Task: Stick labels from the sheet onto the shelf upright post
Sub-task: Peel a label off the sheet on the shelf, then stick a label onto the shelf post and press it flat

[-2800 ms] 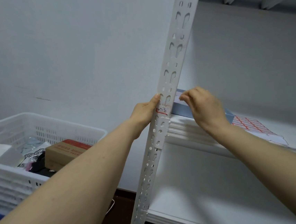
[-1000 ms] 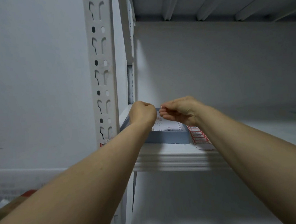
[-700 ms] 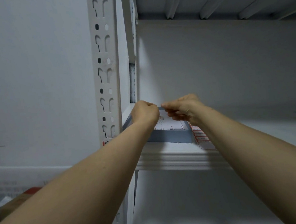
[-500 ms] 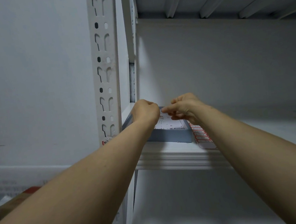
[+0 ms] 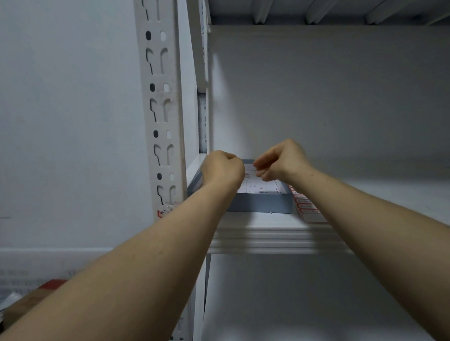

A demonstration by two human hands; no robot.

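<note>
- Upright post [image 5: 161, 107] stands nearest, on the left, one red-edged label [image 5: 164, 212] already on it
- Left hand [image 5: 224, 170] is clenched on the label sheet [image 5: 261, 184] atop a grey box [image 5: 260, 204]; its grip is hidden
- Right hand [image 5: 283, 162] pinches at the label sheet: peel slowly from a corner, keeping it pinned flat

I can read nothing here: the print on the red-bordered label [image 5: 164, 212] on the upright post [image 5: 160, 94], the label sheet [image 5: 308, 209] and the paper [image 5: 259, 185] atop the grey box [image 5: 260, 203] is too small.
</note>
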